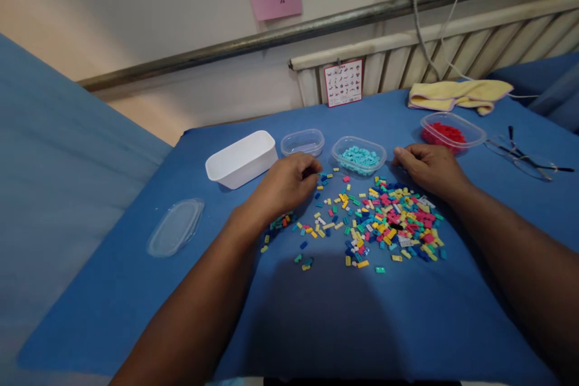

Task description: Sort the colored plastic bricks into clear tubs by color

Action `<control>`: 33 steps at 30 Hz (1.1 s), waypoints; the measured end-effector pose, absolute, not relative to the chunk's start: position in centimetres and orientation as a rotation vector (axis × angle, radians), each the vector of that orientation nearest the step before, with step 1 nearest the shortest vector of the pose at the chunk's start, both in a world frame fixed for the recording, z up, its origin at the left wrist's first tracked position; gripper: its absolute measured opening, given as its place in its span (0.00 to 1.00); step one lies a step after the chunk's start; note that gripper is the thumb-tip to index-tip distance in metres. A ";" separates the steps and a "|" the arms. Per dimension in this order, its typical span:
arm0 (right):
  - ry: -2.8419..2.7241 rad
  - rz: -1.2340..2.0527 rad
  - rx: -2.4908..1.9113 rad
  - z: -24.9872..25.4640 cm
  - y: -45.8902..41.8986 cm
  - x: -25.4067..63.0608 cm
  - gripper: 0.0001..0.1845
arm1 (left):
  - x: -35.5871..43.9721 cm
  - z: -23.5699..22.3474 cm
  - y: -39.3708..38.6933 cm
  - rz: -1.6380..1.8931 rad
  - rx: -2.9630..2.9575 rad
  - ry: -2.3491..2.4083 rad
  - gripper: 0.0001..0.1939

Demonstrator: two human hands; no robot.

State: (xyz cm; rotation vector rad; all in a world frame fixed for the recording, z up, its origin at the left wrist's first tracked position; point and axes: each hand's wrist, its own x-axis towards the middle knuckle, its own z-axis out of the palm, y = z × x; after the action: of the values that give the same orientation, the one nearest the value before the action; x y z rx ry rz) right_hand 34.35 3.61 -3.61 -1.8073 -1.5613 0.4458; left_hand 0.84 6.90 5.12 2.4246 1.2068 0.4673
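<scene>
Many small colourful toy building bricks [393, 217] lie in a loose pile on the blue cloth, thinning out to the left. My left hand [292, 181] rests at the pile's left side with its fingers curled in; anything between the fingertips is hidden. Some bricks lie beside and under that wrist. Behind the pile, my right hand [429, 167] is closed, thumb against the curled fingers, and I cannot see what it holds, if anything. Between the hands stands a clear tub of light blue bricks [359, 158]. Just beyond my right hand is a clear tub of red bricks [447, 132].
A clear tub [303, 143] and a white rectangular container [242, 160] stand behind my left hand. Clear lids [176, 228] lie at left. Eyeglasses [520, 155] and a yellow cloth [459, 95] lie at right. A printed card [344, 83] leans against the radiator [393, 66].
</scene>
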 end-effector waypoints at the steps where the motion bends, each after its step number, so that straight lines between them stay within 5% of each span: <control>1: -1.560 0.446 -1.799 -3.6 3.6 34.3 0.24 | 1.8 5.2 7.5 0.498 2.428 1.194 0.10; 8: -1.549 0.465 -1.788 -3.4 3.5 34.3 0.23 | 6.7 5.2 9.7 0.692 2.418 1.052 0.14; 19: -1.539 0.467 -1.878 -3.6 3.2 34.6 0.28 | -6.4 5.7 4.5 0.242 2.324 1.347 0.09; 33: -1.512 0.429 -1.921 -4.1 3.0 35.1 0.24 | -8.4 4.4 1.9 0.036 2.430 1.261 0.11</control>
State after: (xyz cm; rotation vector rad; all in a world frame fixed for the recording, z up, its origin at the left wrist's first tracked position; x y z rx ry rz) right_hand 35.09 2.96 -4.06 -1.9212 -1.5118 0.4292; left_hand -8.43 1.91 4.43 2.4299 1.2610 0.0359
